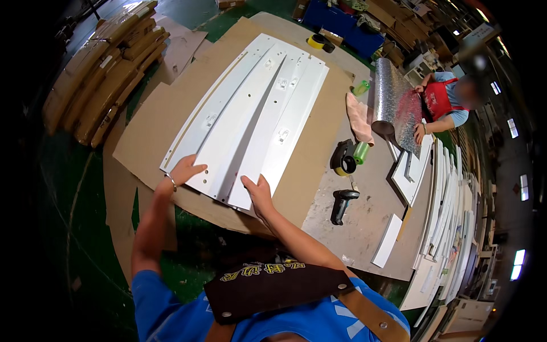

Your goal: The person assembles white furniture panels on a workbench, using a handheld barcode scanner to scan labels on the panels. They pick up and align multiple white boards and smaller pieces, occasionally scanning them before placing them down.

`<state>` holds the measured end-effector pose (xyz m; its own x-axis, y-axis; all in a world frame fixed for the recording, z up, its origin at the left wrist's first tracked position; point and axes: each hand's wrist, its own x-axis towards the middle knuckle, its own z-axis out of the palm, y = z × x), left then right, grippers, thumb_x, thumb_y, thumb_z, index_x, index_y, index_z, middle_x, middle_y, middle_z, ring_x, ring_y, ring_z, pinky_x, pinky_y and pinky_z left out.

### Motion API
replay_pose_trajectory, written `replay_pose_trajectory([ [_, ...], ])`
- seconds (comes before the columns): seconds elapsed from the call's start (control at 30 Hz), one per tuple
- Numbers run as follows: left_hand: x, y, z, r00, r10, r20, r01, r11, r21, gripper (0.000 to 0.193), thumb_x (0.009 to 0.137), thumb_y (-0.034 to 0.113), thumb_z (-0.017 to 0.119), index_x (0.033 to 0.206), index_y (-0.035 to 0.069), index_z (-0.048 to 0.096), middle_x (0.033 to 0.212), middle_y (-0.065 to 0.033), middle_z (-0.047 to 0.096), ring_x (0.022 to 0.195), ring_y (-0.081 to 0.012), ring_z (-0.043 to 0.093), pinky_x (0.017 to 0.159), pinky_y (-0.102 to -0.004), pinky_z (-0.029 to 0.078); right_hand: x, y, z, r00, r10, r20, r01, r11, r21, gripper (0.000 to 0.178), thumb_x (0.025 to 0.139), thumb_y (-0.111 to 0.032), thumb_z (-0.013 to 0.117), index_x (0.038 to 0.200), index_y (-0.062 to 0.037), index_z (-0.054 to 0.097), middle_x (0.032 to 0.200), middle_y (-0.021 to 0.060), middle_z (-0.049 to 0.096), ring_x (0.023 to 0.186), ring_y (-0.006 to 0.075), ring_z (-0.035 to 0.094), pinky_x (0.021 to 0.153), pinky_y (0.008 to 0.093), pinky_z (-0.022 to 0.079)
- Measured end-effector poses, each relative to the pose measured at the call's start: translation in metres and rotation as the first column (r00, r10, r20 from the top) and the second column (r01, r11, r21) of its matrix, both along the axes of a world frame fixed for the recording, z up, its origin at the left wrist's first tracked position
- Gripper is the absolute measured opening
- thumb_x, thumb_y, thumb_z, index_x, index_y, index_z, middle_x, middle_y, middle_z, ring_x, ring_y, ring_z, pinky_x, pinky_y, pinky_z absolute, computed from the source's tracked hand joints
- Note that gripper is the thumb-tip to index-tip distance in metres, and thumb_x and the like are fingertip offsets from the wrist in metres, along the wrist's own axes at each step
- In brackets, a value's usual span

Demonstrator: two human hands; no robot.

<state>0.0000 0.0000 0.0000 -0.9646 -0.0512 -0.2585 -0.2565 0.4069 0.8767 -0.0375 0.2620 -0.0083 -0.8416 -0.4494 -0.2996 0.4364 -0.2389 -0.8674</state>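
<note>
Head view. White panels point(236, 97), long and flat with small holes along them, lie side by side lengthwise on a sheet of brown cardboard point(149, 131) spread over a table point(319, 228). A shaded gap runs between the middle panel and the right-hand panel point(263, 134), wider toward the near end.

The left hand point(185, 170), with a bracelet point(170, 181) at the wrist, rests at the near left end of the panels, thumb extended to the right; its fingertips are poorly shown, so whether it grips or merely presses cannot be told. The right hand point(259, 196) is closed on the near end of the right-hand panel, thumb on the upper face, fingers mostly hidden at the outer side.

Right of the cardboard, on the table: a tape dispenser point(343, 155) beside a green roll point(361, 153), a pink cloth point(358, 118) just beyond, a handheld scanner point(343, 206) nearer the person, and a small white board point(387, 240) at the near right. At the far side sits a yellow tape roll point(315, 41).

Across the table, a co-worker in a red apron point(437, 98) has both hands at a silver wrap roll point(390, 94). Brown wrapped bundles point(105, 74) are stacked on the left.
</note>
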Motion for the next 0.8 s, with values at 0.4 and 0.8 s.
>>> replay_pose_trajectory([
  [0.4,-0.021,-0.033,-0.039,0.944,-0.039,-0.327,-0.151,0.832,-0.534,0.049,0.084,0.033,0.061,0.126,0.009,0.051,0.125,-0.0186,0.052,0.117,-0.033,0.047,0.099,-0.0395,0.036,0.002,0.019,0.014,0.714,0.498,-0.492,0.091,0.631,0.771,0.064,0.075,-0.029,0.071,0.129,-0.0052,0.045,0.12,0.0223,0.054,0.113,0.0343,0.05,0.09,0.0397,0.043],
  [0.8,-0.035,0.037,-0.048,0.963,-0.192,-0.189,-0.022,0.644,-0.765,0.069,0.082,0.049,0.059,0.141,0.021,0.036,0.146,-0.0243,0.021,0.137,-0.038,0.018,0.109,-0.0515,0.019,0.038,0.041,-0.01,0.497,0.75,-0.436,0.281,0.337,0.899,0.098,0.057,-0.05,0.079,0.139,-0.0179,0.036,0.143,0.0317,0.018,0.127,0.0599,0.014,0.104,0.0622,0.021],
])
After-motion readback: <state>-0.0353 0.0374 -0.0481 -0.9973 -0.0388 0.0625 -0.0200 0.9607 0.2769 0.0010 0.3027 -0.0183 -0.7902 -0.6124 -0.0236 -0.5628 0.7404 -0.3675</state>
